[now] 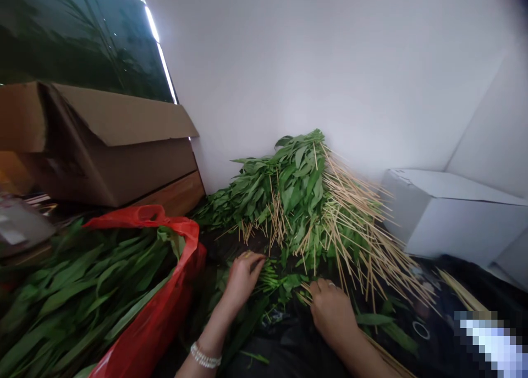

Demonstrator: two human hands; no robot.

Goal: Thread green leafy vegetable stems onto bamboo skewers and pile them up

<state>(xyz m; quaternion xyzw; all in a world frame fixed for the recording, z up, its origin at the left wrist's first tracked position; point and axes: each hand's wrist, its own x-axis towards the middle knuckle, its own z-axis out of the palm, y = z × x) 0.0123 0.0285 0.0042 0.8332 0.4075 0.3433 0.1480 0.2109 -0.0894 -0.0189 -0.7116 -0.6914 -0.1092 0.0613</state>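
Note:
My left hand point(246, 273) has its thumb and fingertips pinched together beside cut green stems point(270, 276); anything between the fingertips is too small to make out. My right hand point(333, 315) is closed around a bunch of thin wooden sticks point(304, 294). Their tips poke out at the finger side, and their other ends run back under the wrist. Loose green leaves lie between my hands on a dark surface. Just beyond is a big heap of leafy bundles point(295, 171), with many pale sticks point(355, 207) jutting out to the right.
A red plastic bag point(177, 290) full of long green leaves point(82, 295) stands at the left. Behind it is an open cardboard box point(136, 166). A white box point(462, 218) sits at the right against the wall. Near my right arm are a loose leaf point(396, 334) and a white ring point(421, 329).

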